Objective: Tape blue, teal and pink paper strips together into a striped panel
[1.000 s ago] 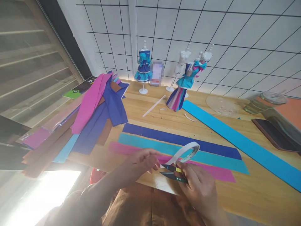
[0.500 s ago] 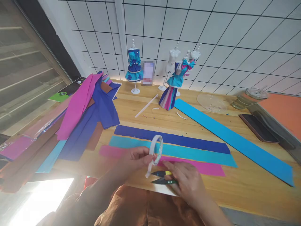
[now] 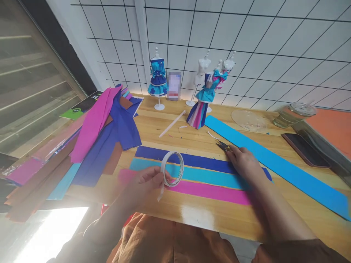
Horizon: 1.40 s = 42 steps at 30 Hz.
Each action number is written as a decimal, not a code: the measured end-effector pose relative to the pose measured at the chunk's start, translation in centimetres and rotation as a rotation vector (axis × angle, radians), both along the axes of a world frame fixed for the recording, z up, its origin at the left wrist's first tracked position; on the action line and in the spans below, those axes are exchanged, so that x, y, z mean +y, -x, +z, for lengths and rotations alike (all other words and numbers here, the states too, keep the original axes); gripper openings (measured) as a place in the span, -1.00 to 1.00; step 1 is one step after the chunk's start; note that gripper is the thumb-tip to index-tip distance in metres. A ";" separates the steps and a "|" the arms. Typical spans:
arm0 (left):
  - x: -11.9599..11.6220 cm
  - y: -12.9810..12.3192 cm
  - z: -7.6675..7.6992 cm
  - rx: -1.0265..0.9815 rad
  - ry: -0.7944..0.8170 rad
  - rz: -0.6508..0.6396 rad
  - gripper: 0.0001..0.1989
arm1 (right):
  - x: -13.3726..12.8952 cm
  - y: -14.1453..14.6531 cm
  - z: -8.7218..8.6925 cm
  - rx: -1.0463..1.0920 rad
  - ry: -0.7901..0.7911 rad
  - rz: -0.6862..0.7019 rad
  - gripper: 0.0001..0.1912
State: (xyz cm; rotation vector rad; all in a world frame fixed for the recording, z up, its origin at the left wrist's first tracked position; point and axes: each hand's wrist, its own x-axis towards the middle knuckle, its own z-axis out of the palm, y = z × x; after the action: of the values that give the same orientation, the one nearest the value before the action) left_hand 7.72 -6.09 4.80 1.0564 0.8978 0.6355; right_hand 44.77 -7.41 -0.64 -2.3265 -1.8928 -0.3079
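Note:
In the head view my left hand (image 3: 149, 181) pinches a roll of white tape (image 3: 179, 174), held upright with a short loose end hanging down. Beneath the roll lie three strips side by side: a dark blue strip (image 3: 197, 159), a turquoise strip (image 3: 208, 176) and a pink strip (image 3: 211, 192). My right hand (image 3: 244, 160) is closed on small thread snips (image 3: 222, 146) at the far edge of the dark blue strip. The snips' dark blades point left; their handles are hidden in my fingers. My right forearm covers part of the strips' right ends.
A long bright blue strip (image 3: 274, 166) slants across the right side. A heap of crepe sheets (image 3: 93, 124) fills the left. Dressed doll stands (image 3: 157, 78) line the back wall. A phone (image 3: 305, 149) and a lidded cup (image 3: 293, 115) lie at right.
My right hand has moved with the snips away from me and to the right, off the near table edge. The tape roll has shifted slightly left and turned more face-on.

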 end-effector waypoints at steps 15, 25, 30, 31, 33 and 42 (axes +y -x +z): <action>-0.6 -2.0 2.3 0.049 -0.252 -0.365 -0.72 | -7.1 16.4 6.9 0.923 -0.108 0.579 -0.78; -2.1 -2.9 1.9 0.060 -0.627 -0.572 -0.73 | -8.5 16.8 5.2 1.212 0.271 0.400 -0.52; -1.9 -2.3 1.0 0.161 -0.635 -0.460 -0.70 | -8.7 16.5 5.2 1.315 0.198 0.278 -0.52; -1.8 -2.1 0.6 0.197 -0.625 -0.423 -0.68 | -8.7 16.2 5.0 1.356 0.171 0.271 -0.52; -1.3 -1.6 -0.2 0.299 -0.655 -0.331 -0.67 | -8.9 15.5 4.6 1.429 0.101 0.250 -0.50; 2.8 -0.2 -3.7 0.837 -1.235 -0.303 -0.61 | -9.7 12.6 3.6 1.069 -0.040 0.077 -0.41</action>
State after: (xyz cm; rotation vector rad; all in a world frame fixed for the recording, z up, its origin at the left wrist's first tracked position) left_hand 7.88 -3.27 1.10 2.6447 0.9876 0.4480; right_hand 32.20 -17.08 3.01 -1.7517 -1.3526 0.7495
